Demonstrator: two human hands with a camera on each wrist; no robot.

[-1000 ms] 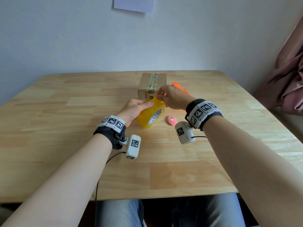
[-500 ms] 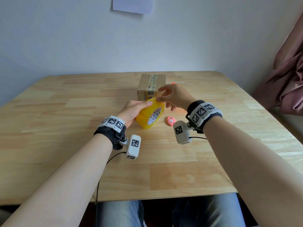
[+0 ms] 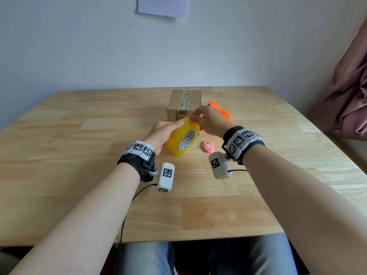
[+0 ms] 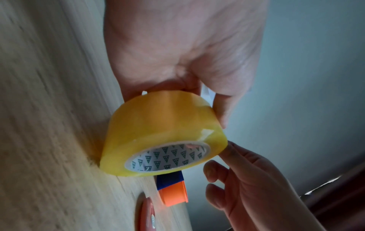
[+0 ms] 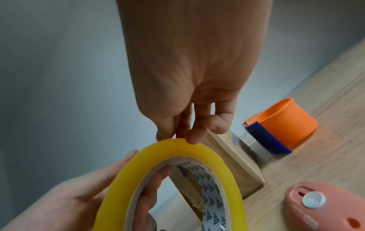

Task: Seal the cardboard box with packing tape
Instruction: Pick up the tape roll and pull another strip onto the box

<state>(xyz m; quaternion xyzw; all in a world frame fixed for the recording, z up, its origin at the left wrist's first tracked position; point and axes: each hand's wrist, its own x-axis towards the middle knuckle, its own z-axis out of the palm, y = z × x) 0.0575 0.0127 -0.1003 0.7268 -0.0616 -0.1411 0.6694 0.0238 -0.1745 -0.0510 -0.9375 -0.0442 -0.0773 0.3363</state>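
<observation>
A yellow roll of packing tape stands on edge on the wooden table, just in front of the small cardboard box, which has a strip of tape along its top seam. My left hand grips the roll, thumb on the outer face and fingers through the core. My right hand reaches in from the right. Its thumb and fingertips pinch at the top of the roll's outer layer. No loose tape end shows.
A pink oval cutter lies on the table right of the roll. An orange tape dispenser with a blue blade guard stands beside the box's right side. A pink curtain hangs at the far right.
My right hand has shifted its fingertips slightly along the top of the roll, uncovering the orange dispenser behind it. The left hand and the roll have stayed almost still.
</observation>
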